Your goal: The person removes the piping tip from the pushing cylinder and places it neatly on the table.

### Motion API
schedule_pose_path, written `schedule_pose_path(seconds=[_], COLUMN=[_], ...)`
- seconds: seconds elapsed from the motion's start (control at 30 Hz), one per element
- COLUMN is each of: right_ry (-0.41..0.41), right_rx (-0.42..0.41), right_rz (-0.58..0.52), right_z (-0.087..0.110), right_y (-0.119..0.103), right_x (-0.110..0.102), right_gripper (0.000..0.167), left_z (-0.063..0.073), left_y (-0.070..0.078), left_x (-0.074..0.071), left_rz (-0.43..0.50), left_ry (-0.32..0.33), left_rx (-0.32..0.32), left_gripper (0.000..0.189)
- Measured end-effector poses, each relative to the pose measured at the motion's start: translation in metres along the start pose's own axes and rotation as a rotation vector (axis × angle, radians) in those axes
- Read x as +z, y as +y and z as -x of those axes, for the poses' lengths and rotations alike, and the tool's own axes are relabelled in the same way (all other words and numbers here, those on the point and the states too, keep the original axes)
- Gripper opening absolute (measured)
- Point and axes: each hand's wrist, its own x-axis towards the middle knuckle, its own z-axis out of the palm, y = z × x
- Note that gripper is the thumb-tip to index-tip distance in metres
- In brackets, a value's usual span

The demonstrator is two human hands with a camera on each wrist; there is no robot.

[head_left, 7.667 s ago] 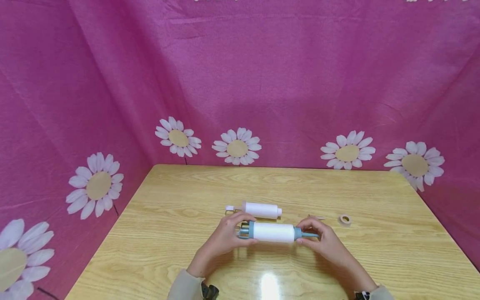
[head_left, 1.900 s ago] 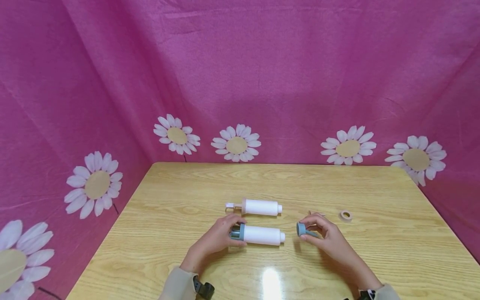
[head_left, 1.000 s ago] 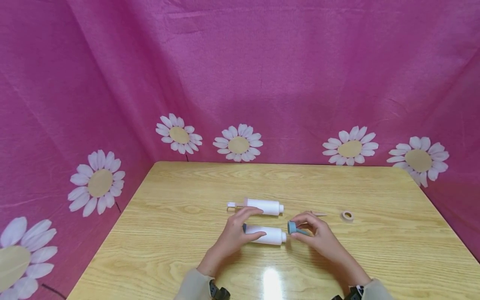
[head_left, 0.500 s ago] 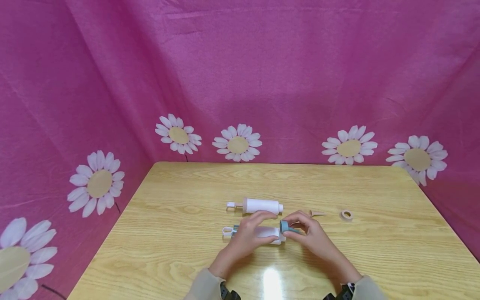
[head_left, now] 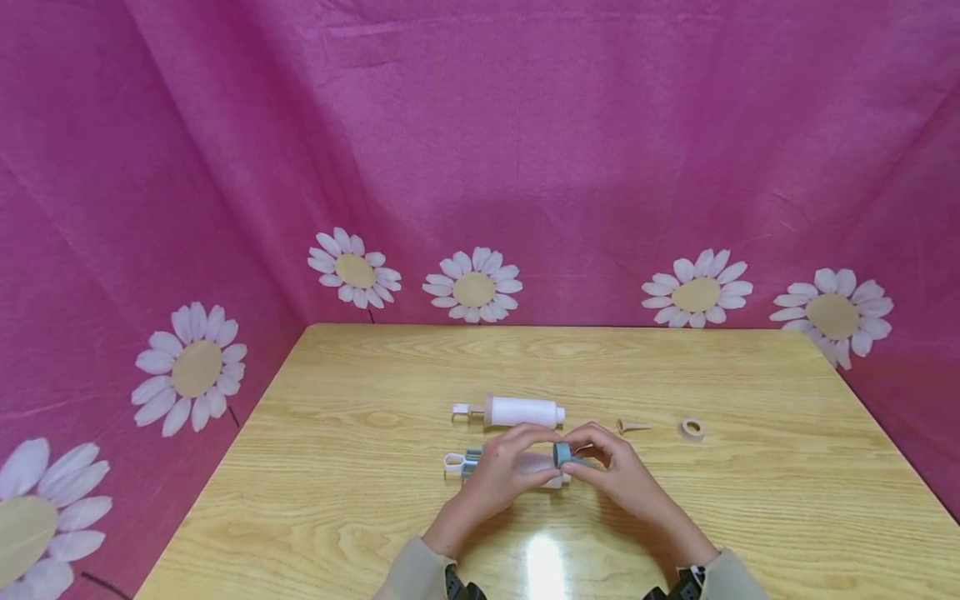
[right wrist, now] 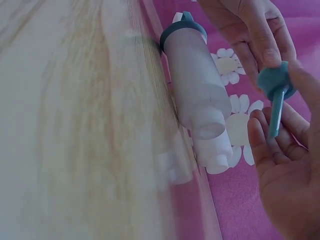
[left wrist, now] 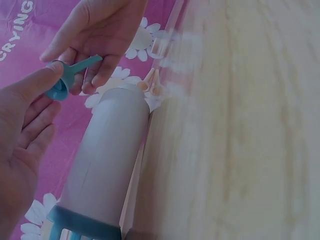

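Note:
Both hands meet over the table around a small teal nozzle (head_left: 562, 455) with a wide round base and a thin spout pointing right. My left hand (head_left: 498, 467) pinches the base, its thumb on the rim in the left wrist view. From the other side, my right hand (head_left: 617, 468) pinches the nozzle (right wrist: 274, 82) near its spout. Beneath the hands lies a white-barrelled syringe-like dispenser (left wrist: 107, 150) with a teal collar and a white ring handle (head_left: 454, 463); the left hand partly hides its barrel in the head view.
Behind the hands lies a second white dispenser (head_left: 523, 412) with a tan collar. Farther right are a small tan nozzle (head_left: 634, 426) and a tan ring (head_left: 692, 429). A pink flowered cloth (head_left: 570, 183) hangs behind the wooden table (head_left: 360, 400).
The left hand has left the dispenser's collar end, moved right and taken hold of the nozzle's base. The right hand, earlier pulling the nozzle off the barrel, has carried it left above the dispenser.

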Motion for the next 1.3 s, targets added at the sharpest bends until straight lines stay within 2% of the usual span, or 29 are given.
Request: schedule_pose_path(seconds=[0.1, 0.3, 0.4, 0.73, 0.9, 1.07, 1.17, 1.3], right_ry=[0.014, 0.068, 0.065, -0.034, -0.026, -0.002, 0.005, 0.005], right_rx=[0.019, 0.139, 0.156, 0.153, 0.181, 0.142, 0.124, 0.097], right_rz=[0.004, 0.035, 0.042, -0.038, -0.035, -0.048, -0.058, -0.071], right_z=[0.004, 0.012, 0.015, 0.017, 0.017, 0.017, 0.016, 0.015], right_y=[0.001, 0.002, 0.004, 0.01, 0.008, 0.003, 0.0, -0.001], right_x=[-0.003, -0.011, -0.014, -0.018, -0.018, -0.016, -0.014, -0.012], right_gripper=[0.02, 0.024, 0.026, 0.025, 0.024, 0.017, 0.015, 0.014], left_z=[0.0, 0.0, -0.001, 0.0, 0.0, 0.0, 0.001, 0.001], left_y=[0.0, -0.001, 0.0, 0.001, 0.001, 0.001, 0.0, -0.001], left_x=[0.0, -0.002, -0.004, -0.005, -0.005, -0.004, -0.003, -0.002], left_rz=[0.006, 0.017, 0.023, 0.035, 0.047, 0.044, 0.024, 0.034], left_ry=[0.012, 0.055, 0.056, 0.038, 0.019, 0.017, 0.027, 0.02], left_rx=[0.002, 0.015, 0.004, -0.042, -0.055, -0.036, -0.003, -0.005], left_gripper=[0.039, 0.038, 0.039, 0.04, 0.04, 0.039, 0.039, 0.038])
